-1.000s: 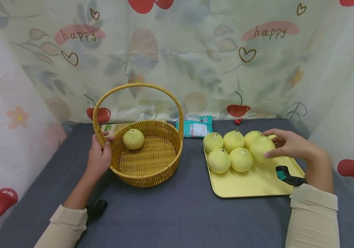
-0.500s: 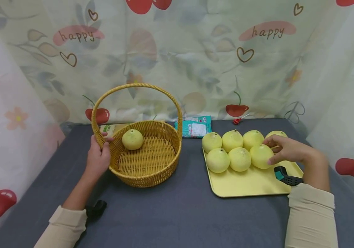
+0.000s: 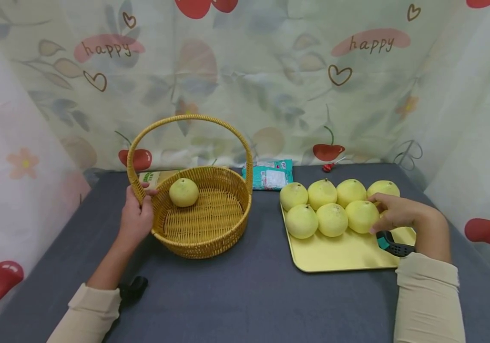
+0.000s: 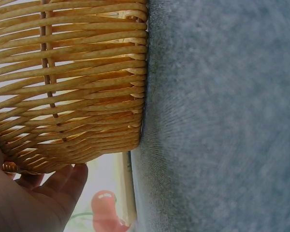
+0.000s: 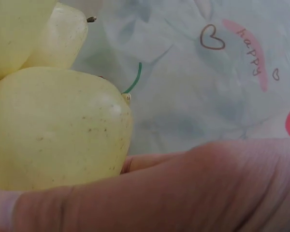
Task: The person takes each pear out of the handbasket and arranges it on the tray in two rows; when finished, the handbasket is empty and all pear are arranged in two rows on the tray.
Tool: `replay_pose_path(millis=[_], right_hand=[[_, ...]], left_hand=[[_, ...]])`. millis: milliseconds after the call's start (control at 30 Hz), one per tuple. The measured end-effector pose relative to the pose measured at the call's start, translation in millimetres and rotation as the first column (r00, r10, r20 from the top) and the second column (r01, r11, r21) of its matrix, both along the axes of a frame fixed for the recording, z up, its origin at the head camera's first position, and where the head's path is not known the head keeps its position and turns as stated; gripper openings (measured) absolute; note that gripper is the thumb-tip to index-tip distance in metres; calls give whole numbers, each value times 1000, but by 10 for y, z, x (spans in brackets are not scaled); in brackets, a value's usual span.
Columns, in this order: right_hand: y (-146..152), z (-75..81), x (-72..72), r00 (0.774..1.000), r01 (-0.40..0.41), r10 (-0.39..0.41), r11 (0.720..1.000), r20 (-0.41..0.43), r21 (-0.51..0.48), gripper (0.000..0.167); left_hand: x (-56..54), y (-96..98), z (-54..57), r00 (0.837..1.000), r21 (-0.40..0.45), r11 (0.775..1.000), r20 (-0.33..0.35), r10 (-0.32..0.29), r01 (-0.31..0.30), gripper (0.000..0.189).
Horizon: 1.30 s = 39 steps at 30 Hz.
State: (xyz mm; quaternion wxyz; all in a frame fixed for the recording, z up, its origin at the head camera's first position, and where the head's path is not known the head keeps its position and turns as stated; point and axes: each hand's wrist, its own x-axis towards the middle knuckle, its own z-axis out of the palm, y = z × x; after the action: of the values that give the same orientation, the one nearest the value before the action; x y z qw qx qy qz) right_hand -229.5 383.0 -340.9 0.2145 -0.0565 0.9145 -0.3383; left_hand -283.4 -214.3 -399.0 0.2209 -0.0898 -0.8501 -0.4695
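In the head view, my left hand (image 3: 137, 216) grips the left side of a round wicker basket (image 3: 202, 250), where its tall handle (image 3: 191, 117) meets the rim. One pale yellow pear (image 3: 184, 193) lies inside, towards the back left. The left wrist view has the hand (image 4: 34, 203) below the woven wall (image 4: 87, 87). On a yellow tray (image 3: 343, 255) stand several similar pears in two rows. My right hand (image 3: 403, 212) holds the front row's rightmost pear (image 3: 361, 216) from its right side. Close up, the thumb (image 5: 87, 208) lies along a speckled pear (image 5: 63, 125).
A teal packet (image 3: 272, 176) lies at the back between basket and tray. Behind the tray is a red-wrapped lollipop (image 3: 328, 167). A beige packet (image 3: 152, 178) is partly hidden behind the basket. A printed curtain (image 3: 228, 85) closes off the table's back.
The pear in my right hand has come down into the front row, uncovering the pears behind. The hand has then sunk lower beside it. My left hand stays on the basket.
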Motion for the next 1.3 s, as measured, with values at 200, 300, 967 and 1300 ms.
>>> replay_pose_path(millis=[200,300,967,1300], right_hand=[[-19,-12,-25,999,-12,13,999,-31,36,70],[-29,-15,-33,1000,-14,14,999,-22,31,68],[-398,353,74,971,10,9,997,-238,79,84],[-949,500,-1,941,-190,148,975,-303,-114,64]], left_hand=[[-7,6,7,1000,19,1000,11,-13,12,31],[-3,10,12,1000,21,1000,9,-15,15,31],[0,12,15,1000,10,1000,-1,-9,9,31],[6,11,6,1000,17,1000,-24,-8,8,30]])
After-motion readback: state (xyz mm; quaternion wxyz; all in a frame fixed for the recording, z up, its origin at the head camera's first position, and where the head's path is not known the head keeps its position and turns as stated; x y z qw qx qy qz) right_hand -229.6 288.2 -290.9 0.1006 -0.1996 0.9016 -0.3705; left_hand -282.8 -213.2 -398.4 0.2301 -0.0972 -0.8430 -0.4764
